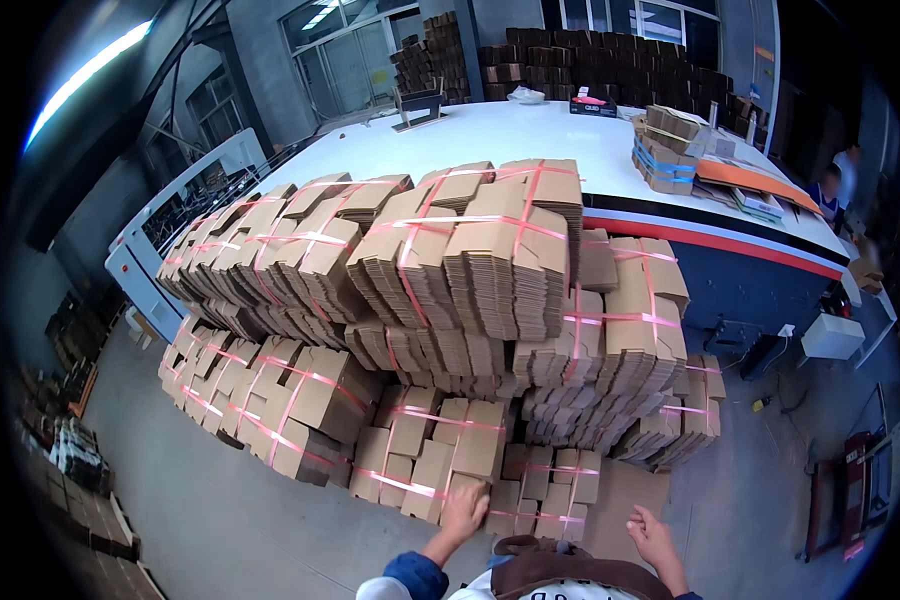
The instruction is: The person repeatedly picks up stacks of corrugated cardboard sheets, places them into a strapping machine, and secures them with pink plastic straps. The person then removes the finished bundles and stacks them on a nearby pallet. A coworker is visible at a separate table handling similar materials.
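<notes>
My left hand (pixel 463 510) is at the near edge of a bundle of flat brown cardboard cartons (pixel 430 470) bound with pink strapping. Its fingers are curled against the bundle's corner; whatever they grip is hidden. To the right, my right hand (pixel 652 540) hangs with loosely bent fingers spread and nothing in them, above a flat brown cardboard sheet (pixel 635 500) on the floor. Between the hands lies a lower strapped carton bundle (pixel 550 490). Behind, taller layers of strapped carton bundles (pixel 510 260) rise to about the height of the white table.
A long white-topped table (pixel 370 150) with a dark blue side stands behind the stack. On it are blue-strapped cartons (pixel 662 165) and an orange board (pixel 760 182). Dark carton piles (pixel 610 65) line the back wall. A red-and-black cart (pixel 855 480) stands right. Another person (pixel 832 190) is far right.
</notes>
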The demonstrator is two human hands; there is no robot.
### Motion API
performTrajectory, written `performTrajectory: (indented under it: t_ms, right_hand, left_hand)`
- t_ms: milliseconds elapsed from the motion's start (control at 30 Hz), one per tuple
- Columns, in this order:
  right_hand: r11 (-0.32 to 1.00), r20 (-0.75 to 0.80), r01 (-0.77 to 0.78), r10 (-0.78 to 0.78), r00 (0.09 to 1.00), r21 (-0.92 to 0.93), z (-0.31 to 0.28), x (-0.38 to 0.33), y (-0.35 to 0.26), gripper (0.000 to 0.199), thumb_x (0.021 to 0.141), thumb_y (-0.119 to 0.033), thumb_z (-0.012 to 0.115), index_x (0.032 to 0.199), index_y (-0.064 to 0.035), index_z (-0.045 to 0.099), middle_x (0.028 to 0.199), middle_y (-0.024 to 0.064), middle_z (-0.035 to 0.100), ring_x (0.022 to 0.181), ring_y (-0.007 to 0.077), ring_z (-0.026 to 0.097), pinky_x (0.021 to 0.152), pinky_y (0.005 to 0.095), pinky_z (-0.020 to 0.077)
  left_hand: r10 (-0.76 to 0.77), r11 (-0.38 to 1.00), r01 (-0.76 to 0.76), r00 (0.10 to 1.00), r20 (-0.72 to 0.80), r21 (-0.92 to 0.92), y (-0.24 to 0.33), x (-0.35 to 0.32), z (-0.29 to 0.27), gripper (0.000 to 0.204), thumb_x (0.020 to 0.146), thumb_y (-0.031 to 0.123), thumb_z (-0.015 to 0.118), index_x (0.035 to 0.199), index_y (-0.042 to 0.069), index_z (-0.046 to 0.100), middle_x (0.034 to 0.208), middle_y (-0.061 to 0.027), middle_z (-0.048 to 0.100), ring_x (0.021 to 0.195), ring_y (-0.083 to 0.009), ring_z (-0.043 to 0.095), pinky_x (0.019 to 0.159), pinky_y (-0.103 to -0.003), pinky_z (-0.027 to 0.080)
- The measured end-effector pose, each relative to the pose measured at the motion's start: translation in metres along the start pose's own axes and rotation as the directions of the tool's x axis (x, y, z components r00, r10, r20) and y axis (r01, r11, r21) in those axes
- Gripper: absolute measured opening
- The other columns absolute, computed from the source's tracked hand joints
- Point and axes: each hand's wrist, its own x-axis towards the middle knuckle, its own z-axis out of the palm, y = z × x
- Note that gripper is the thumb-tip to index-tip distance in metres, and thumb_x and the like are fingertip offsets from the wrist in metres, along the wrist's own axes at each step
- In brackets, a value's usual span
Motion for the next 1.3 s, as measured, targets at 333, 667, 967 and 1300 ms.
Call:
performTrajectory:
  t_ms: [333,667,967,1300]
  right_hand:
    - [0.998,-0.037,-0.014,0.016,0.999,0.061,-0.143,-0.123,0.156,0.045,0.091,-0.016,0.059,0.13,0.0041,0.048,0.11,0.0186,0.066,0.092,0.0213,0.066,0.082,0.0331,0.052]
    - [0.988,-0.032,0.08,-0.076,0.997,0.134,-0.257,-0.116,0.229,0.045,0.092,-0.018,0.057,0.131,0.0031,0.047,0.109,0.0205,0.066,0.093,0.024,0.066,0.08,0.0333,0.0514]
    - [0.972,-0.364,-0.215,0.236,0.901,0.096,-0.401,-0.079,0.487,0.037,0.094,-0.024,0.052,0.118,0.004,0.057,0.08,0.0109,0.068,0.075,0.0183,0.066,0.068,0.031,0.05]
    - [-0.084,0.07,-0.244,0.995,-0.066,0.966,-0.365,-0.309,0.633,0.043,0.094,-0.044,0.048,0.111,-0.0053,0.054,0.09,0.012,0.064,0.072,0.0234,0.064,0.057,0.043,0.0482]
  left_hand:
    - [-0.734,0.568,0.674,0.155,0.661,0.472,-0.069,-0.256,0.225,0.048,0.091,0.046,0.049,0.101,0.004,0.068,0.096,-0.019,0.065,0.095,-0.0336,0.061,0.086,-0.043,0.047]
    - [-0.384,0.77,0.592,0.729,0.566,-0.24,0.144,-0.091,0.375,0.046,0.092,0.04,0.055,0.11,-0.001,0.065,0.095,-0.0177,0.068,0.089,-0.026,0.066,0.081,-0.038,0.051]
    - [-0.498,0.837,0.41,0.303,0.812,0.361,0.196,-0.017,0.444,0.038,0.092,0.036,0.055,0.116,0.008,0.063,0.107,-0.0146,0.065,0.096,-0.0268,0.063,0.085,-0.039,0.05]
    - [-0.071,0.993,0.103,0.099,0.993,0.061,0.423,0.17,0.746,0.026,0.095,0.032,0.053,0.092,0.008,0.061,0.088,-0.0012,0.062,0.079,-0.0173,0.061,0.063,-0.032,0.047]
